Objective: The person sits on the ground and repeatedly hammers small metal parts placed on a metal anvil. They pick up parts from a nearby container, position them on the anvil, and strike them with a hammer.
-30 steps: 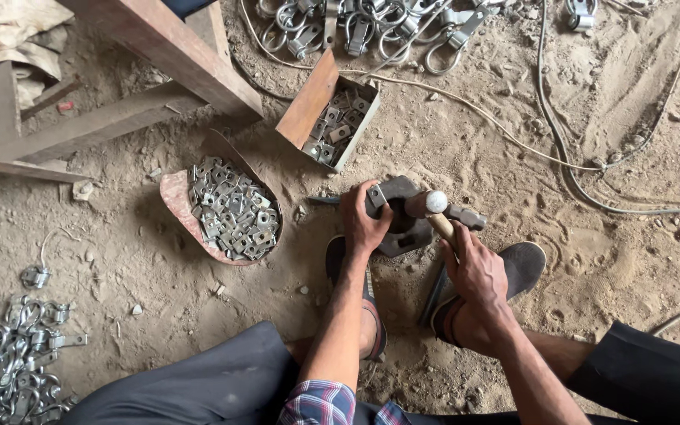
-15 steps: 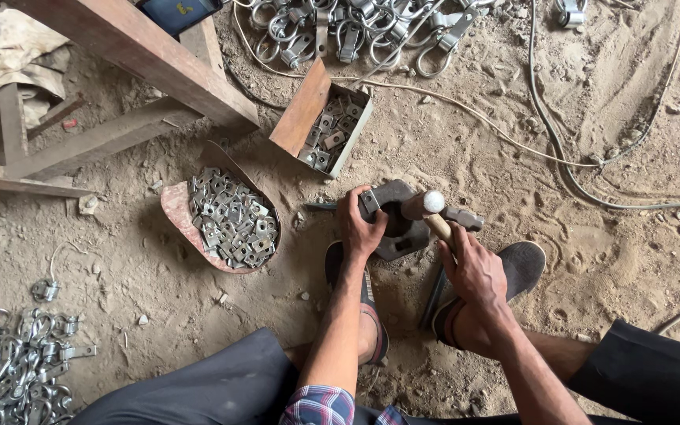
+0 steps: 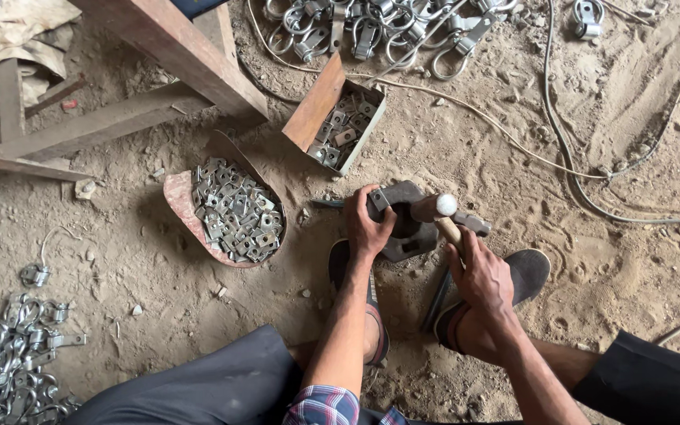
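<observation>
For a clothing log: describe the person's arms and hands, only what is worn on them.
Both forearms are bare, and the left hand and right hand wear no gloves. No watch, ring or bracelet shows. At the bottom edge a checked sleeve in red, blue and white covers the left upper arm.

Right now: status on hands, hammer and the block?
Left hand pinches a small metal piece on the iron block. Right hand grips the hammer, head over the block. Nothing between them.

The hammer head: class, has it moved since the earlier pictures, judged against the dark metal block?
Yes. The hammer head has shifted slightly right along the dark metal block, away from the left hand.
</observation>
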